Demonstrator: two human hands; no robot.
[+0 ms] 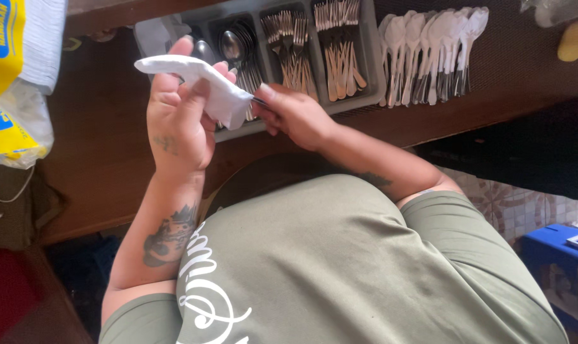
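Here the brown wooden counter [110,146] runs beyond both hands, carrying everything else. Just past the fingers sits a grey cutlery tray [373,70], its compartments filled with spoons [238,48] and forks [340,44]; the spoons lie right behind the fingers, the forks a little further to the right. Beside the tray, well to the right of the fingers, a row of spoons wrapped in white napkins [429,54] lies on the counter. Far to the left of the fingers rests a yellow and blue plastic pack [2,83].

The left hand [177,118] is raised, its fingers [174,64] curled around a white paper napkin [219,92], which drapes between both hands. The right hand [298,114] meets it from the right, its fingers [266,95] pressed together, pinching the thin metal handle of a piece of cutlery [258,101] whose other end is hidden inside the napkin; what kind it is cannot be told.
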